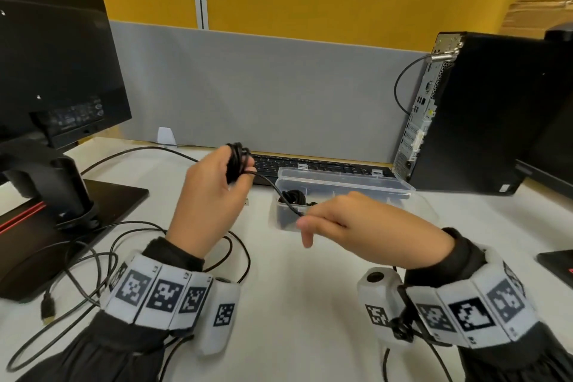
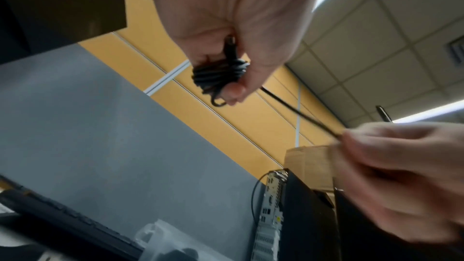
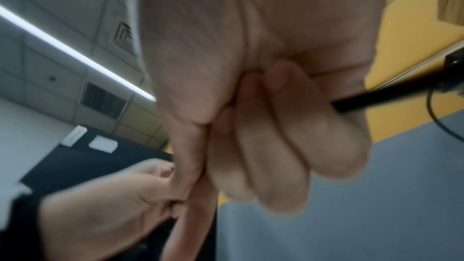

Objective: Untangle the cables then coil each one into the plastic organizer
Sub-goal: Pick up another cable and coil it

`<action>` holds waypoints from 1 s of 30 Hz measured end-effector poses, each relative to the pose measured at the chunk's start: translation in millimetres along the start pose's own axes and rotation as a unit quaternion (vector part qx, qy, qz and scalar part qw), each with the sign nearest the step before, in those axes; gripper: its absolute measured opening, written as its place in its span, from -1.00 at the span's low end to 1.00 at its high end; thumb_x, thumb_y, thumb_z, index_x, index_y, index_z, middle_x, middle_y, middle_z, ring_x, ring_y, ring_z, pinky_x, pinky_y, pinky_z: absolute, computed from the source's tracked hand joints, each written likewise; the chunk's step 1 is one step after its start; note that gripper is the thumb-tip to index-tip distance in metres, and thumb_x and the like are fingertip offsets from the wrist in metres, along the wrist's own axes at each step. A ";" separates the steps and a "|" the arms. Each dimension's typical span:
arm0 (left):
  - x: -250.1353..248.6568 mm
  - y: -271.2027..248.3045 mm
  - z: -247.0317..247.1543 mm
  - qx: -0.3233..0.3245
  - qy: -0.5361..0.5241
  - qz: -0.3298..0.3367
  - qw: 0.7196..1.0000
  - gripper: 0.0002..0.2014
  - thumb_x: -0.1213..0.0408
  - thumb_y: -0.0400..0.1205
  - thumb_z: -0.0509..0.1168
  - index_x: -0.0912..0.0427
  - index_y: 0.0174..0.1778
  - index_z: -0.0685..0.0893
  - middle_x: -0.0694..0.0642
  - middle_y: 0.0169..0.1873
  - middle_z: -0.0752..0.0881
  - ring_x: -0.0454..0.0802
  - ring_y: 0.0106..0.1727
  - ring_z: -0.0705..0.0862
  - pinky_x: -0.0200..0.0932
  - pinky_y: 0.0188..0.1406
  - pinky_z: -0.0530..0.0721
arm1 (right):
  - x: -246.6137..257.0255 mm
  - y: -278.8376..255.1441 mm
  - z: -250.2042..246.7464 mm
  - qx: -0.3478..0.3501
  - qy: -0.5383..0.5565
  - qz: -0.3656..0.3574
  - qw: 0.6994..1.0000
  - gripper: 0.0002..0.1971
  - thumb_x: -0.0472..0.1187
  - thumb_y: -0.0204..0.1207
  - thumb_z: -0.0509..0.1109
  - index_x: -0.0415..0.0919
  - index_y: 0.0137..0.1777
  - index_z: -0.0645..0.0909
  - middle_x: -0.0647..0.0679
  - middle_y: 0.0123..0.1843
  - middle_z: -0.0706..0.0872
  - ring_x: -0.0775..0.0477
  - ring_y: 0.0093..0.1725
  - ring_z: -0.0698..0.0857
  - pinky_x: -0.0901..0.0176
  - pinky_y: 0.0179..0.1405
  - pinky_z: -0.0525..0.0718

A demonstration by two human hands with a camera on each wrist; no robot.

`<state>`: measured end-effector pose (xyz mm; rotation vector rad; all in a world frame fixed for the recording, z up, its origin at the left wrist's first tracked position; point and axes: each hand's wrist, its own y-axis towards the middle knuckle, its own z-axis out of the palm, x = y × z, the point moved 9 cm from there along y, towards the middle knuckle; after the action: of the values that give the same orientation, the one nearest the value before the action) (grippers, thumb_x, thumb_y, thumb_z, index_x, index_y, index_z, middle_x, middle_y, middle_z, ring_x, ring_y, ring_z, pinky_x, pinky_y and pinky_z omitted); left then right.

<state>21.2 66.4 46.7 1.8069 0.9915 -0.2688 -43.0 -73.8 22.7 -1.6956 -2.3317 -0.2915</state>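
Observation:
My left hand (image 1: 240, 172) is raised above the desk and grips a tight coil of black cable (image 1: 236, 161), wound round its fingers. In the left wrist view the coil (image 2: 218, 75) sits between thumb and fingers. A free strand (image 1: 273, 187) runs down and right to my right hand (image 1: 305, 216), which pinches it over the clear plastic organizer (image 1: 347, 187). The right wrist view has this hand's curled fingers (image 3: 288, 146) closed on the black cable (image 3: 364, 100). Another black coil (image 1: 293, 197) lies in the organizer's left compartment.
Loose black cables (image 1: 93, 260) with a flat connector (image 1: 48, 308) sprawl at the near left, beside a monitor stand (image 1: 62, 195). A keyboard (image 1: 310, 164) lies behind the organizer. A black computer tower (image 1: 480, 115) stands at the right, against a grey partition (image 1: 263, 87).

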 end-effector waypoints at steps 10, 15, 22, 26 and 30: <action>12.0 -5.1 28.5 0.123 0.024 -0.032 0.992 -0.91 0.22 0.64 0.27 0.15 -0.12 0.57 -0.05 -0.36 0.64 -0.21 -0.28 0.59 -0.48 -0.39 0.42 | 17.5 -10.9 -42.3 -0.080 0.507 -0.158 0.844 -0.67 -0.08 0.61 0.11 -0.03 0.22 0.65 -0.02 -0.17 0.75 0.12 -0.60 0.28 0.33 -0.66 0.20; 12.6 -3.8 23.5 0.120 -0.007 -0.052 0.991 -0.83 0.19 0.64 0.27 -0.02 -0.28 0.52 -0.03 -0.42 0.66 -0.26 -0.33 0.58 -0.57 -0.37 0.42 | -0.2 -0.8 -42.2 -0.113 0.601 -0.137 0.780 -0.51 0.01 0.65 0.02 0.09 0.59 0.20 0.20 0.48 0.51 0.01 -0.34 0.59 0.22 -0.49 0.55; 11.0 -4.4 28.5 0.176 -0.229 -0.097 0.952 -0.74 0.28 0.65 0.26 0.17 -0.39 0.57 0.13 -0.46 0.61 -0.03 -0.21 0.66 -0.25 0.00 0.61 | -28.7 -0.1 -41.6 -0.202 0.084 0.035 0.975 -0.30 0.33 0.49 -0.13 0.09 0.61 0.17 0.32 0.25 0.52 0.10 0.37 0.44 0.00 0.41 0.40; 29.2 2.0 15.0 0.074 -0.255 -0.145 0.953 -0.73 0.36 0.65 0.23 0.21 -0.40 0.55 0.14 -0.43 0.60 -0.23 -0.25 0.64 -0.56 -0.14 0.55 | -28.1 2.2 -25.8 -0.116 0.005 0.069 0.991 -0.31 0.34 0.48 -0.21 -0.10 -0.25 0.64 -0.02 -0.35 0.59 0.00 -0.25 0.59 0.12 -0.03 0.50; 58.5 4.7 7.7 0.013 -0.227 -0.203 0.952 -0.72 0.35 0.65 0.25 0.27 -0.41 0.57 0.08 -0.39 0.66 -0.31 -0.27 0.66 -0.37 -0.07 0.50 | -15.7 -0.1 -20.3 -0.045 0.180 0.014 0.983 -0.40 0.35 0.39 0.10 -0.20 -0.45 0.56 0.03 -0.54 0.43 0.15 -0.54 0.38 0.43 -0.41 0.36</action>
<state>63.8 88.6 12.1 1.4512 1.0137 -0.9122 -36.9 -94.1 37.1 -1.5607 -2.0551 -0.6493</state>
